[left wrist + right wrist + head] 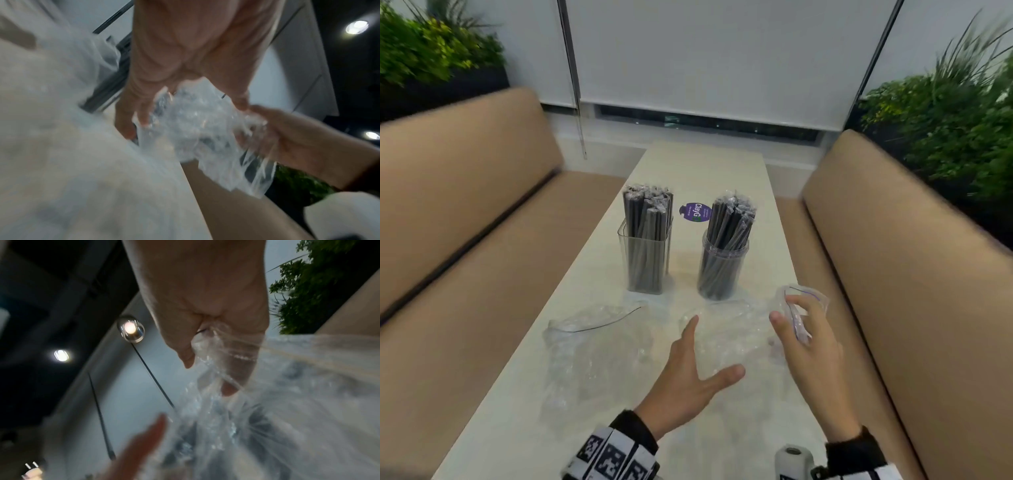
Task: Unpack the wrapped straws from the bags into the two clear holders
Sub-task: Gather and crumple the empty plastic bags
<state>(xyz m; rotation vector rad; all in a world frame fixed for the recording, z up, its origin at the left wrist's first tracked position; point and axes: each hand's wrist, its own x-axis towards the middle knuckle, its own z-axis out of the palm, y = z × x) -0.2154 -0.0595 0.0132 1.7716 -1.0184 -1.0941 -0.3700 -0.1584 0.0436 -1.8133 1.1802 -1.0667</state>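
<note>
Now the right hand (803, 337) is pinching an empty bag (799, 310), the left hand (690, 373) is hovering with spread fingers; both holders (645, 260) seem full, so clearing comes next.

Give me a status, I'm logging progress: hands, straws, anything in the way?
Left hand open over bag. Right hand pinching that bag. Straws fill both holders. Second bag flat, left.

Head view down over table (709, 164), both wrist views close, upward, sharing crumpled bag (197, 129).
</note>
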